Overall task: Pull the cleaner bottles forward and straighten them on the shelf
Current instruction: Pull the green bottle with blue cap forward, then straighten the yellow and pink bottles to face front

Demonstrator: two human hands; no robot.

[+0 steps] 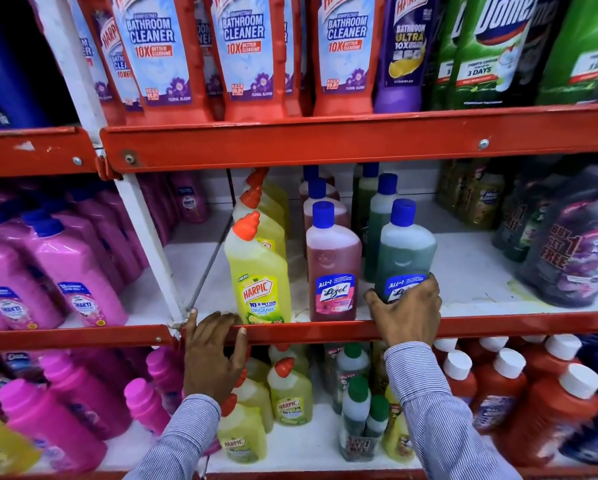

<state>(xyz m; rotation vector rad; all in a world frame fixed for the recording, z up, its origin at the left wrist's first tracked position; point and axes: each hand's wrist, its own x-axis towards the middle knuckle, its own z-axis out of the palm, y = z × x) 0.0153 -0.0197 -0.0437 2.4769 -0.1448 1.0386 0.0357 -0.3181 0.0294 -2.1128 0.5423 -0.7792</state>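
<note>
**At the middle shelf: green bottle in hand**

At the shelf's front edge, right hand wrapped the base of the green Lizol bottle, upright, just beside the pink Lizol bottle. Left hand lay loosely spread over the red shelf lip, holding nothing, below the yellow Harpic bottle.

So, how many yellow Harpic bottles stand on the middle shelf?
3 visible, in one file: the front bottle at the shelf edge, the second behind it, the third at the back. More may be hidden.
</note>
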